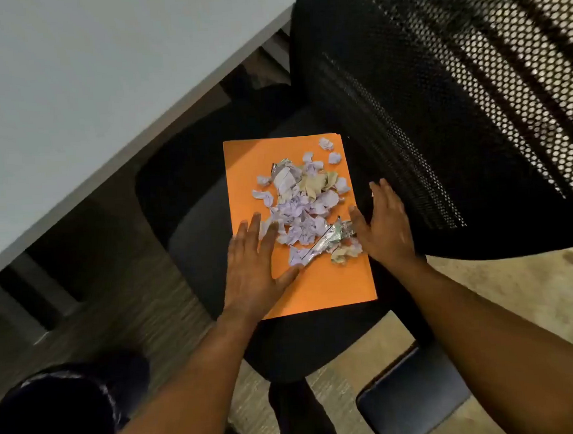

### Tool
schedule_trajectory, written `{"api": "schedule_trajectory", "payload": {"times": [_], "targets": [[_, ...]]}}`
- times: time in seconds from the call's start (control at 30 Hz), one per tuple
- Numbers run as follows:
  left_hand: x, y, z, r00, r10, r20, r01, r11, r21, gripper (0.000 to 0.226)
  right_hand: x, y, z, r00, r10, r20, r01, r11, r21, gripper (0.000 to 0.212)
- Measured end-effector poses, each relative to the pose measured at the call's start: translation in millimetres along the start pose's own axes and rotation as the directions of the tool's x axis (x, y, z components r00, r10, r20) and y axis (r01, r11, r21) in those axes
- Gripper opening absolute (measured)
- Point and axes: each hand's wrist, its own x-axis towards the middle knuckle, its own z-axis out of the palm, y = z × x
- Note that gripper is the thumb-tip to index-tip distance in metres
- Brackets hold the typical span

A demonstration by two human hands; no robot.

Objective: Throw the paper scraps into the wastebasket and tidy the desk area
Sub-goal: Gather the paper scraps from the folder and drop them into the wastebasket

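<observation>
Paper scraps [302, 202] lie heaped on an orange folder [323, 291] that rests on the seat of a black mesh office chair [439, 106], pulled beside the grey counter [69, 96]. From my remote view, the heap mixes crumpled lilac, cream and silvery foil pieces. My left hand [252, 262] presses flat on the folder's near left side, fingers [253, 224] spread wide and holding nothing, tips touching the heap. My right hand [384, 224] stands open at the folder's right edge, thumb against the foil, gripping nothing.
</observation>
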Motion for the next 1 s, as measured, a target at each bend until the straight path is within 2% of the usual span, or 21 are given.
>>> {"api": "schedule_trajectory", "payload": {"times": [0.07, 0.3, 0.53, 0.8, 0.9, 1.0], "targets": [[10, 0, 2, 1.0, 0.002, -0.02, -0.002, 1.0, -0.015, 0.092, 12, 4, 1, 0.998, 0.048, -0.04, -0.046, 0.998, 0.048, 0.075], [23, -5, 14, 0.998, 0.022, -0.063, -0.023, 1.0, -0.016, 0.09, 24, 1, 15, 0.993, 0.062, -0.102, -0.051, 0.993, 0.11, 0.075], [29, -2, 26, 0.997, 0.035, -0.065, -0.038, 0.998, -0.046, 0.097, -12, -17, 29, 0.982, -0.152, -0.116, 0.155, 0.988, 0.014, 0.058], [27, -8, 34, 0.983, 0.035, -0.18, -0.062, 0.988, -0.145, 0.108, -33, -22, 26, 0.925, -0.379, 0.03, 0.379, 0.912, -0.158, 0.075], [30, -10, 36, 0.974, 0.06, -0.219, -0.094, 0.985, -0.147, 0.099, -41, -25, 28, 0.883, -0.455, 0.117, 0.469, 0.856, -0.216, 0.085], [40, -11, 36, 0.971, 0.114, -0.209, -0.138, 0.986, -0.099, 0.085, -45, -28, 39, 0.82, -0.54, 0.19, 0.572, 0.771, -0.28, 0.084]]}}
